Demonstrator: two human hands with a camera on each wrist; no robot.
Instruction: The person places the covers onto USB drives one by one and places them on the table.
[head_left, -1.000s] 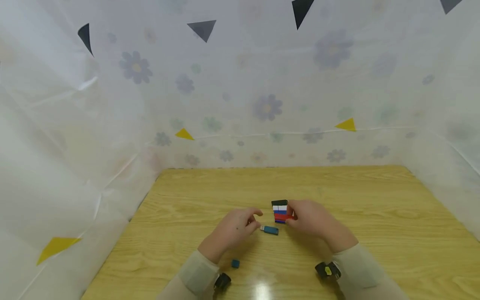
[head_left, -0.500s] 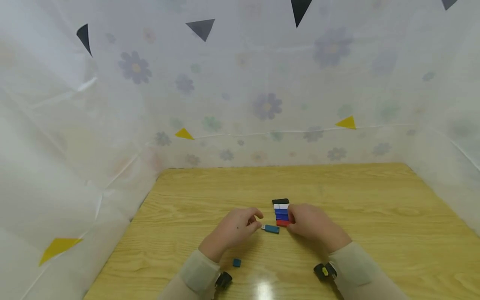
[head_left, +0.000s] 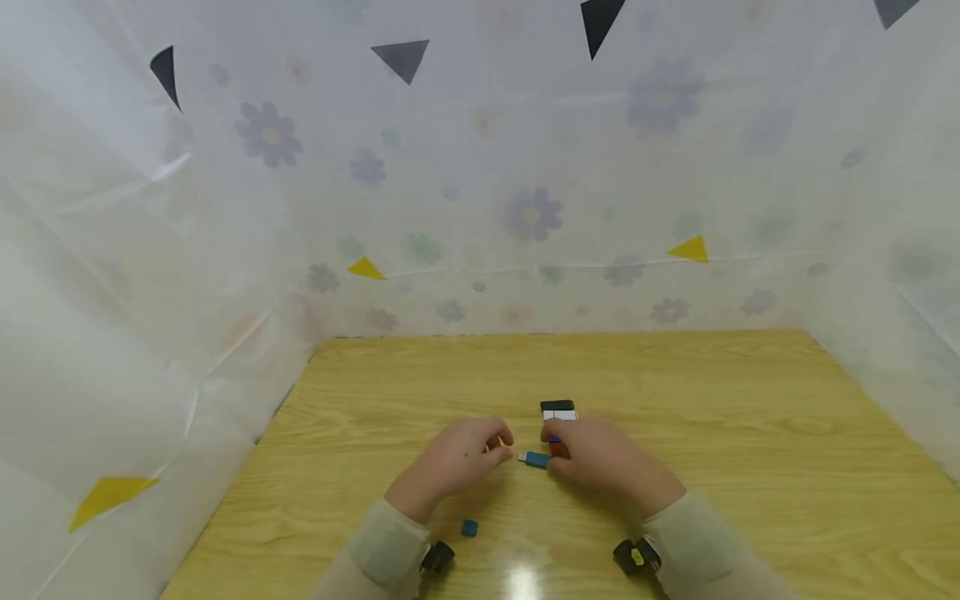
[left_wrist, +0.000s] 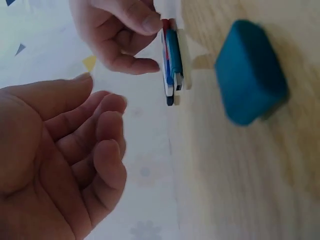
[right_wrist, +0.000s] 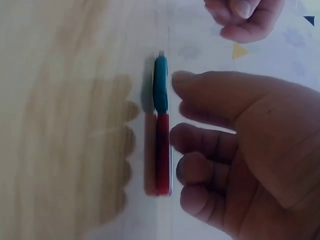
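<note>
A teal USB flash drive (head_left: 536, 460) with a bare metal plug lies on the table, plug towards my left hand. Its small teal cap (head_left: 469, 528) lies nearer me and looms large in the left wrist view. Just beyond the drive is a row of flat bars: a black one (head_left: 557, 406), a white one (head_left: 558, 415), blue, and a red one (head_left: 558, 450) nearest me. My right hand (head_left: 611, 458) hovers over the row's right part, hiding much of it, thumb tip by the drive, nothing held. My left hand (head_left: 453, 462), loosely curled and bare, hovers left of the plug.
The wooden table (head_left: 712, 375) reaches back to a flower-patterned sheet (head_left: 525, 167), which also hangs at both sides. A dark wrist camera (head_left: 437, 557) sits on the left wrist, another camera (head_left: 636, 557) on the right.
My right hand first pinched the red bar, laid it at the row's near end and let go. Now it has shifted left over the row, towards the flash drive. My left hand barely moved.
</note>
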